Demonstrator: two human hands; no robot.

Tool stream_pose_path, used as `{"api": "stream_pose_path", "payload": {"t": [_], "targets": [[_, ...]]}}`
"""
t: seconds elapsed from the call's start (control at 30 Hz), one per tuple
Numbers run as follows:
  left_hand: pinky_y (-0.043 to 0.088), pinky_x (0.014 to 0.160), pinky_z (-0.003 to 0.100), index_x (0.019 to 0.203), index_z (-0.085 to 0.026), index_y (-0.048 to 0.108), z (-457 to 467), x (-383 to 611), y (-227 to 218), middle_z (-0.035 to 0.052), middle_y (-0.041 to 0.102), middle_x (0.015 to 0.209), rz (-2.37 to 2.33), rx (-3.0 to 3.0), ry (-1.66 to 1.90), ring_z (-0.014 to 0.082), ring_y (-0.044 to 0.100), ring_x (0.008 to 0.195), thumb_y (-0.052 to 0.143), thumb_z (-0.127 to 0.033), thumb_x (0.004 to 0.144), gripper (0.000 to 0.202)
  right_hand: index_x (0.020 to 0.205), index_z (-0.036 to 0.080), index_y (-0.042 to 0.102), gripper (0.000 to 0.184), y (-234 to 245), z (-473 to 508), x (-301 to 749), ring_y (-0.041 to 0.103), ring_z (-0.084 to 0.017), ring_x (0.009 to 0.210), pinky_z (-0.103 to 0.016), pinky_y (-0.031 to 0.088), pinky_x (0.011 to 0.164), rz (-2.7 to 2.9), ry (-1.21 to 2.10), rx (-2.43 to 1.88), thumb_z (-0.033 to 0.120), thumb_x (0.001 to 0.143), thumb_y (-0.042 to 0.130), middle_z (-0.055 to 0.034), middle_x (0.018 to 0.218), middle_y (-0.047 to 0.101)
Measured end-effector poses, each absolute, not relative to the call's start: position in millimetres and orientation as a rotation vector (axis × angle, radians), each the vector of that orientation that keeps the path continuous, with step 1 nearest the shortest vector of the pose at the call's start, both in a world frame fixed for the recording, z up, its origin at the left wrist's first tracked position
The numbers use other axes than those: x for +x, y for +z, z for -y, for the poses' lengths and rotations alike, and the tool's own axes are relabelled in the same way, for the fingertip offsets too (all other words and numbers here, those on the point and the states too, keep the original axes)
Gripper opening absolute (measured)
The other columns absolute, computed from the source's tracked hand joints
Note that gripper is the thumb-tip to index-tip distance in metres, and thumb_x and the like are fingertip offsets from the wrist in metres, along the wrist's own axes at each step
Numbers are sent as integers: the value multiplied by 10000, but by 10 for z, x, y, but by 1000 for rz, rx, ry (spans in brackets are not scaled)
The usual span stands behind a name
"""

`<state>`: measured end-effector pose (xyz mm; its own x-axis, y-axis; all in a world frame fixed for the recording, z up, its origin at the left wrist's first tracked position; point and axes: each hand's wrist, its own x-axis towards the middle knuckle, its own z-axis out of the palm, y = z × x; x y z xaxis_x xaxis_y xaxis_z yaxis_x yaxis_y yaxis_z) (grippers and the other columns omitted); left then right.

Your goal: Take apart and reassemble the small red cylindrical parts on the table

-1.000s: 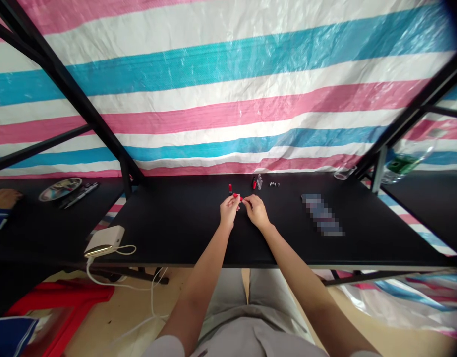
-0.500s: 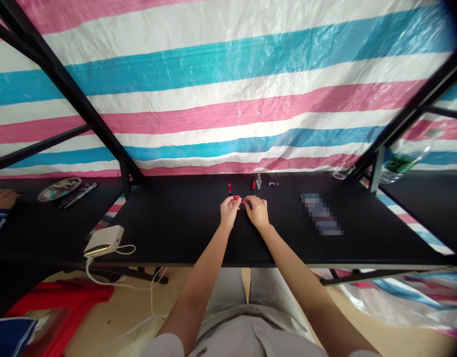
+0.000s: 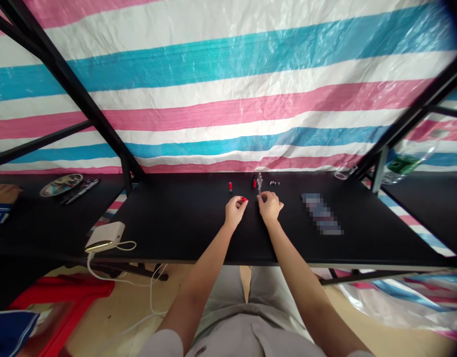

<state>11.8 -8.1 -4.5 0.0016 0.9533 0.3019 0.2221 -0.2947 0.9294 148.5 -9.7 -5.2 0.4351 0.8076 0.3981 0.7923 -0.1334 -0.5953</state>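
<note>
A small red cylindrical piece (image 3: 244,199) is pinched between the fingertips of my left hand (image 3: 234,210), above the black table. My right hand (image 3: 269,206) is at the near end of a small cluster of clear plastic pieces (image 3: 259,179), its thumb and finger closed on one clear plastic piece (image 3: 259,190). Left of the cluster stands a red tube (image 3: 230,186) with a darker lower end. Red and black pieces (image 3: 255,183) touch or nearly touch the clear ones. To the right, several tiny shiny pieces (image 3: 274,183) lie in a row.
A blurred-out flat object (image 3: 322,214) lies to the right on the black table (image 3: 176,218). A clear cup (image 3: 345,172) and a bottle (image 3: 397,167) stand near the right frame. A white box with cables (image 3: 105,237) sits at the left edge. Another person's hand (image 3: 4,193) rests far left.
My hands have come apart. The left keeps the red piece and has shifted slightly right; the right has moved right from the red piece to the clear pieces.
</note>
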Motion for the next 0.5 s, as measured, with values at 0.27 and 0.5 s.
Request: {"api": "stream_pose_path", "payload": {"t": [0.27, 0.5], "targets": [[415, 654, 253, 739, -193, 620, -133, 430, 18, 17, 621, 716, -1298, 1840, 1177, 108, 495, 568, 604, -178, 698, 47, 811, 189, 588, 190, -48, -90, 1688, 497, -211, 827, -353, 269, 770, 1281, 212, -1966, 343, 789, 479, -37, 767, 624], [412, 700, 285, 745, -182, 589, -434, 639, 16, 43, 617, 751, -1438, 1943, 1145, 161, 543, 701, 566, -171, 736, 27, 829, 184, 596, 132, -72, -237, 1700, 514, -207, 836, -316, 321, 717, 1444, 167, -2004, 272, 770, 518, -64, 832, 634]]}}
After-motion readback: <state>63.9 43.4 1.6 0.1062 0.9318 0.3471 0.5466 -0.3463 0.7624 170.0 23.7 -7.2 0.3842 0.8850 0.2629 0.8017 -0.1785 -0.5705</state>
